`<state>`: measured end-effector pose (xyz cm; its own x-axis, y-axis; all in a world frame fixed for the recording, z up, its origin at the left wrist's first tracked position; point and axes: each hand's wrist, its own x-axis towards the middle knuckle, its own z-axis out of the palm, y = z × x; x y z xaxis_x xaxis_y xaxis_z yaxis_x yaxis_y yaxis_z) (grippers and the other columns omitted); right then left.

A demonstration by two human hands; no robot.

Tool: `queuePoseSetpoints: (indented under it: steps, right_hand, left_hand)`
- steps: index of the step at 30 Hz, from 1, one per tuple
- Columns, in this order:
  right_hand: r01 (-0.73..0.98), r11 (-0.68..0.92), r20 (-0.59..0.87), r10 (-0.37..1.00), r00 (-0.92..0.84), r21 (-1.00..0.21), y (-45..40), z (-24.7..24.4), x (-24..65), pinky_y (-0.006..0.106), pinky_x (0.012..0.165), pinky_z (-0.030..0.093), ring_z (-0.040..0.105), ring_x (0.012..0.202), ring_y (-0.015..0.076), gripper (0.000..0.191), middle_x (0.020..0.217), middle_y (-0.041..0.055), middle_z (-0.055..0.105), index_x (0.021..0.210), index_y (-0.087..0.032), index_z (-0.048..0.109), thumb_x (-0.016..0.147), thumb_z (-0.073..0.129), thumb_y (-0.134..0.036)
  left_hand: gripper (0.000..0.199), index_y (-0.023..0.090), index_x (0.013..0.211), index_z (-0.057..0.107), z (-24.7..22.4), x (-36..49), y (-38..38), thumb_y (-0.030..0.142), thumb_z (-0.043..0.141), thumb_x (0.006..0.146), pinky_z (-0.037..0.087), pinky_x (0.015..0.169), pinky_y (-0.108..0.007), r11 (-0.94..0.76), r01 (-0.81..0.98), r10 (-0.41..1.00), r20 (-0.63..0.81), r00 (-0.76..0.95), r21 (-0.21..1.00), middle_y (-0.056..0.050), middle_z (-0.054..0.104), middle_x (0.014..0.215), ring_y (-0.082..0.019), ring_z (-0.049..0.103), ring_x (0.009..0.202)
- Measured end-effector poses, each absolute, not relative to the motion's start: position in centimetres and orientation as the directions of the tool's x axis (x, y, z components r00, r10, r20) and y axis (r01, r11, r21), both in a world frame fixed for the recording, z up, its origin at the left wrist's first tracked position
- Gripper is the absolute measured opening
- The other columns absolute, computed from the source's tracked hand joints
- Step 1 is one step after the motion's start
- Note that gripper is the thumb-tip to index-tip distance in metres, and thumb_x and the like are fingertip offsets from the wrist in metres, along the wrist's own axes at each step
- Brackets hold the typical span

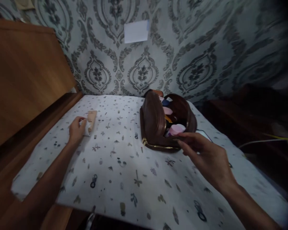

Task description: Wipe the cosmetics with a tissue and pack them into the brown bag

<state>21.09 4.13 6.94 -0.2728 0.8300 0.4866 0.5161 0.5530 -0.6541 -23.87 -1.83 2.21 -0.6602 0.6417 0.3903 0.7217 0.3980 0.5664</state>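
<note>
Head cam: 1 tube out, my L hand at it, grip unclear; R hand pinches bag, sev. pcs. inside.

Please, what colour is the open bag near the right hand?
The bag is dark brown with gold-coloured trim, seen in the head view.

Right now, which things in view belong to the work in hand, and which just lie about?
Apparently in use:
beige tube at the left hand
open brown zippered bag at the right hand
pink rounded item inside

Seemingly uninvolved:
thin white cable
white rectangular sheet
</note>
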Motion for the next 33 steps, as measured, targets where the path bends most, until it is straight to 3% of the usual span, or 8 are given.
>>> queuePoseSetpoints:
  steps: [7,12,15,17,22,25,28,33]
  right_hand:
    - [0.447,0.592,0.586,0.792,-0.171,-0.670,1.7,6.5,19.1,0.024,0.050,0.050,0.060,0.051,0.0129,0.017,0.073,0.0006,0.070,0.097,-0.022,0.072,0.089,0.066,-0.036]
    - [0.266,0.614,0.480,0.766,-0.427,-0.743,0.1,5.4,14.7,0.025,0.059,0.052,0.064,0.063,0.0144,0.012,0.076,0.0022,0.071,0.088,-0.020,0.072,0.089,0.062,-0.026]
    - [0.173,0.389,0.221,0.776,-0.591,-0.905,-0.4,4.4,11.2,0.024,0.058,0.051,0.064,0.065,0.0132,0.015,0.078,0.0009,0.068,0.097,-0.020,0.071,0.085,0.064,-0.027]
    - [0.073,0.073,0.001,0.719,-0.695,-0.995,-0.6,3.7,8.8,0.023,0.055,0.051,0.068,0.069,0.0140,0.027,0.087,0.0016,0.068,0.106,-0.019,0.069,0.083,0.070,-0.033]
    - [-0.209,-0.523,-0.242,0.665,-0.706,-0.826,-0.8,1.8,3.8,0.030,0.079,0.057,0.073,0.090,0.0176,0.039,0.104,0.0062,0.069,0.113,-0.020,0.067,0.079,0.079,-0.036]
    - [-0.326,-0.631,-0.248,0.649,-0.719,-0.704,-1.0,0.6,2.7,0.032,0.078,0.057,0.072,0.082,0.0171,0.029,0.091,0.0037,0.072,0.099,-0.018,0.067,0.079,0.081,-0.035]
    - [-0.356,-0.686,-0.260,0.623,-0.738,-0.635,-1.4,-0.2,3.0,0.029,0.069,0.056,0.068,0.068,0.0145,0.025,0.076,-0.0003,0.071,0.090,-0.019,0.064,0.081,0.079,-0.038]
    - [-0.424,-0.674,-0.218,0.653,-0.725,-0.605,-1.9,-0.1,3.8,0.026,0.064,0.053,0.065,0.068,0.0127,0.030,0.082,-0.0023,0.072,0.096,-0.022,0.065,0.080,0.080,-0.041]
  left_hand:
    - [0.061,0.021,0.129,0.055,2.9,-23.2,-1.5,0.064,0.049,0.086,0.050,0.085,-0.040,0.638,0.706,0.700,0.151,-0.698,0.307,-0.015,0.066,0.124,-0.034,0.064,0.110]
    - [0.067,0.018,0.134,0.053,3.6,-22.5,-1.0,0.057,0.059,0.079,0.048,0.091,-0.049,0.641,0.675,0.724,0.003,-0.690,0.366,-0.022,0.068,0.124,-0.043,0.062,0.116]
    - [0.072,0.015,0.138,0.049,3.8,-22.3,-0.9,0.046,0.065,0.075,0.049,0.089,-0.048,0.604,0.645,0.730,0.000,-0.684,0.468,-0.024,0.067,0.121,-0.042,0.063,0.114]
    - [0.069,0.015,0.137,0.049,3.9,-21.8,-1.1,0.043,0.064,0.076,0.052,0.081,-0.041,0.569,0.612,0.744,-0.026,-0.668,0.549,-0.019,0.070,0.113,-0.036,0.068,0.104]
    - [0.051,0.022,0.125,0.055,4.1,-17.9,-3.0,0.049,0.054,0.082,0.049,0.053,-0.028,0.435,0.485,0.824,-0.117,-0.555,0.759,-0.002,0.069,0.079,-0.020,0.065,0.061]
    - [0.054,0.020,0.124,0.051,4.4,-14.1,-5.1,0.049,0.060,0.079,0.048,0.056,-0.028,0.255,0.443,0.936,-0.104,-0.337,0.860,0.000,0.067,0.076,-0.019,0.064,0.062]
    - [0.051,0.022,0.129,0.047,5.0,-11.1,-6.9,0.042,0.059,0.084,0.049,0.066,-0.030,0.091,0.646,0.989,0.010,-0.150,0.758,-0.004,0.070,0.091,-0.023,0.068,0.079]
    - [0.061,0.020,0.140,0.041,5.3,-10.0,-7.9,0.052,0.057,0.091,0.053,0.081,-0.038,-0.057,0.824,0.996,0.086,0.010,0.564,-0.015,0.067,0.122,-0.032,0.069,0.103]
